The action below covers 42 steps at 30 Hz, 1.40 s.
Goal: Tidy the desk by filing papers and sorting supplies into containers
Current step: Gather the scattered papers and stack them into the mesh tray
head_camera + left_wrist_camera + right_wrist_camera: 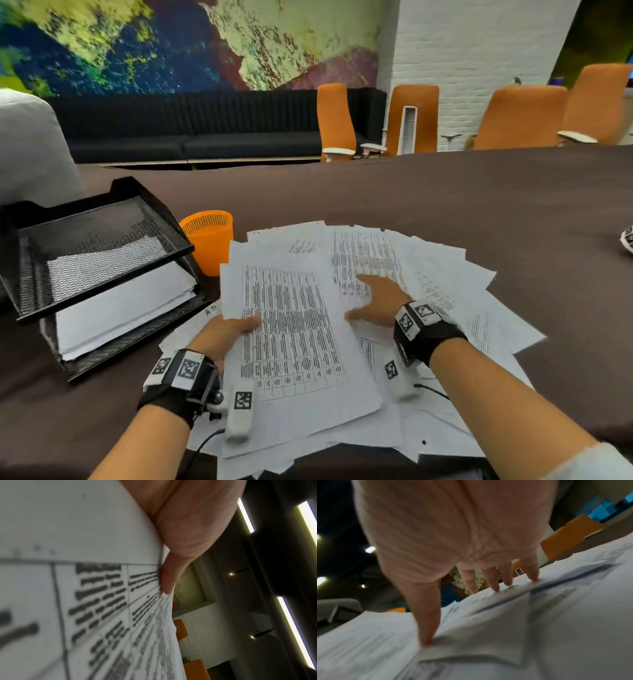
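our left hand (224, 330) pinches the white printed sheaf (294, 329) | right hand (378, 301) flat, fingers spread on loose white sheets (438, 274) | black mesh tray (102, 267) lies left, nearer the left hand

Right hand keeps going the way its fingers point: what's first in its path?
Probably more loose papers: the right hand lies open on the spread, fingers pointing away across the desk. Past the sheets' far edge only bare desk shows. Depth is uncertain.
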Available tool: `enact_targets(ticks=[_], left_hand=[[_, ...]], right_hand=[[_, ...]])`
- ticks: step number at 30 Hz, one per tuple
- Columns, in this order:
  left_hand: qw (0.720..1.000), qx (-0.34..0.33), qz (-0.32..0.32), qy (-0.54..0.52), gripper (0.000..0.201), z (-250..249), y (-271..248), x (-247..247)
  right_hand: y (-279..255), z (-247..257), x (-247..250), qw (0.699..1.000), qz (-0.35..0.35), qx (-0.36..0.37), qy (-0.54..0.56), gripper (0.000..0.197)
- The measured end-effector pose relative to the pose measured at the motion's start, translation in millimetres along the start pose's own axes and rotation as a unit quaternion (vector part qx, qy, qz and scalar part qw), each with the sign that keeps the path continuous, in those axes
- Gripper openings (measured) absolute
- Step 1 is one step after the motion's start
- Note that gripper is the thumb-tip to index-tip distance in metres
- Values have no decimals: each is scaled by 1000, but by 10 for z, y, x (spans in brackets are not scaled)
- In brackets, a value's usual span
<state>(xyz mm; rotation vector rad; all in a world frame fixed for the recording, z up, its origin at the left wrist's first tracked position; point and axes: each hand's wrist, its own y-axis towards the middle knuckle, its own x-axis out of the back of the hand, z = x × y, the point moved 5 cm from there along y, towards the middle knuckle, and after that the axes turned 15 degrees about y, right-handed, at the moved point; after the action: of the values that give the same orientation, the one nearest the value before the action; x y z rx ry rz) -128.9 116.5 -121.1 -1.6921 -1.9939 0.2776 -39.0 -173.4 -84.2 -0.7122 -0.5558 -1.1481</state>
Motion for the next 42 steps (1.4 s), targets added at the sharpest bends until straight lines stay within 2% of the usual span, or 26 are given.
enact_targets(ticks=[1,3,7,10,11,12,15,16,18,20,23,24,27,28,30,34,37,39,42], left_hand=[[1000,4,-3,16,37,17,12,18],[999,17,-14,33,40,39,24,44],[997,16,-19,72,31,81,30,55],[994,16,-28,104,30,117,29,124],[993,19,-30,110,37,139,45,169],[992,26,-35,119,45,170,80,221],[989,36,-51,136,51,208,132,309],[987,36,-57,148,45,168,83,289],[983,34,-60,170,31,124,11,234],[983,34,-57,172,24,121,8,179],[984,24,-52,170,27,113,16,136],[985,27,-53,164,28,114,23,138],[986,21,-54,158,30,107,7,147],[986,21,-51,156,32,109,8,150],[987,23,-39,152,36,129,18,153],[990,13,-39,132,25,96,3,138],[994,13,-44,102,29,84,8,130],[995,20,-51,87,28,99,26,139],[996,29,-45,65,28,133,54,138]], right_hand=[[-4,-54,-34,998,28,-13,-49,97],[-2,-111,-69,993,39,-15,-107,97],[-15,-9,3,979,-33,39,-200,55],[-13,49,25,968,-64,66,-233,46],[2,29,16,970,-59,55,-228,53],[18,-22,10,974,-51,24,-219,69],[24,-305,78,984,-49,-126,-115,128],[27,-394,132,982,-68,-165,-67,137],[34,-478,244,973,-115,-201,-7,140],[54,-478,339,964,-160,-210,30,130],[87,-464,423,947,-196,-214,137,112],[91,-467,439,942,-192,-218,167,101],[93,-491,490,926,-201,-220,231,49],[72,-496,492,922,-202,-219,247,40],[34,-478,474,917,-193,-216,275,40],[-20,-395,392,894,-187,-238,329,43],[-35,-391,441,867,-222,-254,367,29],[-35,-410,467,872,-238,-237,355,14],[-15,-415,412,866,-223,-227,385,13]])
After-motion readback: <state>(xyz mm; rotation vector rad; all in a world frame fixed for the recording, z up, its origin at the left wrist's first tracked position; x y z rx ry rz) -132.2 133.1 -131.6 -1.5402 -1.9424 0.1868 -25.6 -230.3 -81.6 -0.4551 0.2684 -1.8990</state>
